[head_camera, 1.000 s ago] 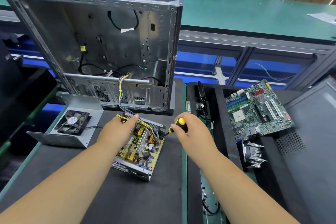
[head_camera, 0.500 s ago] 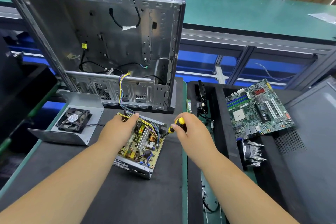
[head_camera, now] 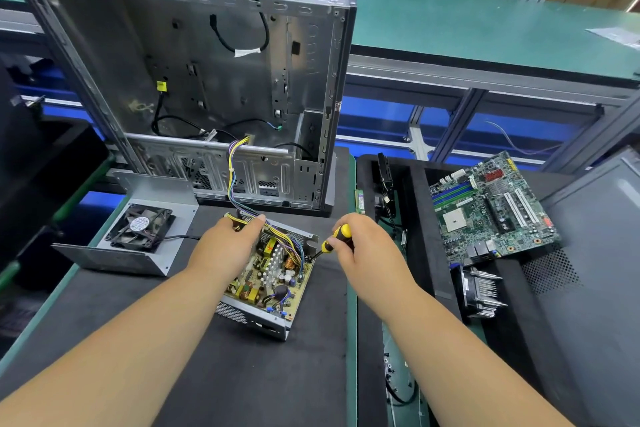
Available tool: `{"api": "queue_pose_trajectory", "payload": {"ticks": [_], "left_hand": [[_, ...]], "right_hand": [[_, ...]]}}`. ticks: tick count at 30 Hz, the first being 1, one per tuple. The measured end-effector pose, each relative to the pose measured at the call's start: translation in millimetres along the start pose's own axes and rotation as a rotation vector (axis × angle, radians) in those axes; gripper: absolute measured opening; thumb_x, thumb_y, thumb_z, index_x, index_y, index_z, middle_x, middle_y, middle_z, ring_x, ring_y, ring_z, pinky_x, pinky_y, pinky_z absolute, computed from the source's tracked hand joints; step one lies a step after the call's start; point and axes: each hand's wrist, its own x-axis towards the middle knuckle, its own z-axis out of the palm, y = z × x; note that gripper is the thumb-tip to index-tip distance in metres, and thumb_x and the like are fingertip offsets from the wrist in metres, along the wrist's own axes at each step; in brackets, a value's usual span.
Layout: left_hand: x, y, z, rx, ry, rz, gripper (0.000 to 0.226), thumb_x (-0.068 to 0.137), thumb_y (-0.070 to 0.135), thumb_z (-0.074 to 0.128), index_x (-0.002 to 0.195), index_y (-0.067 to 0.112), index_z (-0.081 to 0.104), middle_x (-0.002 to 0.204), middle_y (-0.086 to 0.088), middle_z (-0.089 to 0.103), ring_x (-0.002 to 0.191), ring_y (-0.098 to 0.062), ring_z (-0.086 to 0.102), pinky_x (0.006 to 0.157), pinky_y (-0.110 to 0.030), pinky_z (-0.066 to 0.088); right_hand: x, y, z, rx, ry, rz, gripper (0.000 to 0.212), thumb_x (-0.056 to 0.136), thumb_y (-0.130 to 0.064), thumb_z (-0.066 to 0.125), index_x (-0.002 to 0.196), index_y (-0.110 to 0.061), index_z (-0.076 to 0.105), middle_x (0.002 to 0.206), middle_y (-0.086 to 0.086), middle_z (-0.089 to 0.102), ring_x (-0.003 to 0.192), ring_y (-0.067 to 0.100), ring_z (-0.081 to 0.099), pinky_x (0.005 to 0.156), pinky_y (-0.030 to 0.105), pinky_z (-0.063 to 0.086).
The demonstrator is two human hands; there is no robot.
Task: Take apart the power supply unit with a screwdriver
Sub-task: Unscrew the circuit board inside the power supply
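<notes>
1. We see the power supply unit [head_camera: 266,282] lying on the dark tabletop [head_camera: 194,374], just in front of the open computer case [head_camera: 194,80]. Its cover is off, so the tan circuit board with coils, capacitors and heat-sink fins is bare inside the shallow metal tray.
2. A bundle of yellow, purple and black wires [head_camera: 235,166] rises from the unit's far end and runs up over the lower rail of the case.
3. Our left hand [head_camera: 225,246] lies curled over the far left corner of the unit, fingers closed around the wires where they leave the board.
4. Our right hand [head_camera: 363,246] is closed around the yellow and black screwdriver [head_camera: 334,239]; its dark shaft slants down and left to the unit's far right corner, beside the perforated wall.
5. To the left sits the removed metal cover [head_camera: 138,215] with a black fan [head_camera: 140,227] mounted in it; the fan's thin lead trails toward the unit.
6. To the right, a black foam tray [head_camera: 419,218] carries a green motherboard [head_camera: 491,211] and, nearer us, a finned heatsink [head_camera: 479,291].
7. The screwdriver tip is hidden among the wires and the wall, so we cannot tell whether it sits in a screw. Our left palm covers the board's far left corner.
</notes>
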Motion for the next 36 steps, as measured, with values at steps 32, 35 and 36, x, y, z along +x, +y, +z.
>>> {"api": "queue_pose_trajectory", "payload": {"ticks": [32,35,36], "left_hand": [[-5.0,3.8,-2.9,0.039,-0.030,0.008,0.079,0.088,0.074,0.037,0.136,0.011,0.047,0.130,-0.013,0.056,0.118,-0.034,0.052,0.100,-0.048,0.044],[-4.7,4.1,-3.2,0.039,-0.027,0.008,0.078,0.088,0.073,0.037,0.134,0.011,0.048,0.128,-0.012,0.057,0.116,-0.033,0.053,0.098,-0.048,0.045],[-4.6,4.1,-3.2,0.037,-0.026,0.008,0.078,0.088,0.073,0.037,0.133,0.011,0.048,0.128,-0.012,0.057,0.115,-0.033,0.053,0.097,-0.047,0.045]], "right_hand": [[37.5,-14.8,-19.8,-0.109,-0.313,-0.073,0.008,0.099,-0.027,0.051,0.100,-0.022,0.045,0.084,-0.010,0.046,0.074,0.020,0.048,0.054,0.026,0.034],[35.2,-15.1,-14.2,-0.389,-0.188,-0.089,0.034,0.100,-0.052,0.040,0.098,-0.018,0.038,0.071,-0.006,0.049,0.067,0.023,0.051,0.054,0.033,0.036],[36.5,-15.0,-12.6,-0.439,-0.176,-0.063,0.038,0.101,-0.055,0.037,0.098,-0.017,0.036,0.068,-0.004,0.049,0.065,0.023,0.051,0.053,0.034,0.037]]}}
